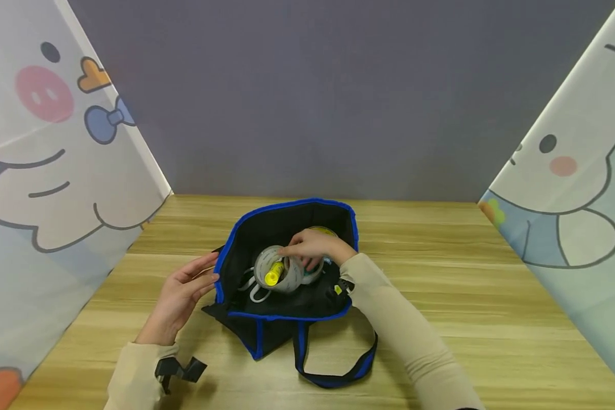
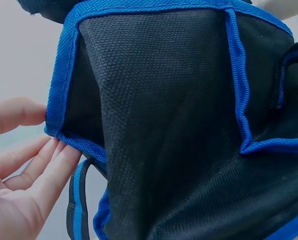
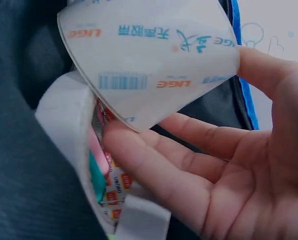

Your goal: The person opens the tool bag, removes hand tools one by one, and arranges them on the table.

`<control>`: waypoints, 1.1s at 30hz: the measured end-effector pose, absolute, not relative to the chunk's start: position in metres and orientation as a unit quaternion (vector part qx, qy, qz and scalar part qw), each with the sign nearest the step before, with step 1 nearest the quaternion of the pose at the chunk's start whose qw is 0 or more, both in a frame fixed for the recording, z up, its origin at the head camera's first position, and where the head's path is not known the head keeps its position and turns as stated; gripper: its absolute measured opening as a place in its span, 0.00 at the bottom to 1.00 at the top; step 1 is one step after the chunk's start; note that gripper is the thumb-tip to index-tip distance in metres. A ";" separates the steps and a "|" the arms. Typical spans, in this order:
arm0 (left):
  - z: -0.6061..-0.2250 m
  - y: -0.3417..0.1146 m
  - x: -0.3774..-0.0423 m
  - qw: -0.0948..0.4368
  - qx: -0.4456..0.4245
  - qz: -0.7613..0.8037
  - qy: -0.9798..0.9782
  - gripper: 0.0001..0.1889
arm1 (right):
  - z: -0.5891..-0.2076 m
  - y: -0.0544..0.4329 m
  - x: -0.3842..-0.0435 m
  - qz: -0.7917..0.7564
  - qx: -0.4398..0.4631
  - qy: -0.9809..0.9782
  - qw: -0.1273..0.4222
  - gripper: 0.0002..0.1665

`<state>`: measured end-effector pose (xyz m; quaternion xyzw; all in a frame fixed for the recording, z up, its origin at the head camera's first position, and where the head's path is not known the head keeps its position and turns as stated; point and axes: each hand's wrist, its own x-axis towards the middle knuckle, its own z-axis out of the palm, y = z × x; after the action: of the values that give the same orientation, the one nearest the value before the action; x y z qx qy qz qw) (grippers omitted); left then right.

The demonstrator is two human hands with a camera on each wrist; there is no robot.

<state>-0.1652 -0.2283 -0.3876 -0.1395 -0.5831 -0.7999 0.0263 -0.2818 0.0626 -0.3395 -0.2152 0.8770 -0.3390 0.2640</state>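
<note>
A black bag with blue trim [image 1: 226, 242] stands with its mouth spread wide. My left hand [image 1: 187, 290] pinches the bag's side rim, thumb on one face and fingers on the other, as the left wrist view shows. Inside the bag, my right hand [image 1: 315, 245] grips a clear tape roll [image 3: 149, 55] with blue and orange print. A yellow glue-stick-like tube [image 1: 274, 274] sits within the roll's ring in the head view. Beneath it, a second white ring [image 3: 64, 107] encloses pink and teal things [image 3: 96, 172]. White loop handles lie beside the rolls, their tool partly hidden.
The bag's strap [image 1: 333, 380] loops forward onto the wooden table [image 1: 482, 307]. A grey wall [image 1: 307, 102] rises behind, and cartoon-printed panels [image 1: 569, 188] flank both sides. A round yellow item [image 1: 324, 230] shows behind the right hand.
</note>
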 end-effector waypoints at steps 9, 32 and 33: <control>-0.392 -0.229 -0.164 0.026 -0.151 -0.814 -0.561 0.22 | -0.348 0.062 -0.282 -0.436 -0.191 0.836 0.275 0.23; -0.394 -0.231 -0.169 0.034 -0.174 -0.818 -0.547 0.23 | -0.309 0.095 -0.286 -0.473 -0.158 0.838 0.221 0.26; -0.393 -0.231 -0.169 0.033 -0.175 -0.819 -0.546 0.23 | -0.307 0.097 -0.286 -0.471 -0.156 0.841 0.218 0.26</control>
<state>-0.1692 -0.2310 -0.3933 -0.1751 -0.5458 -0.8188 0.0335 -0.2859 0.0967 -0.3069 -0.1561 0.8407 -0.4707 0.2176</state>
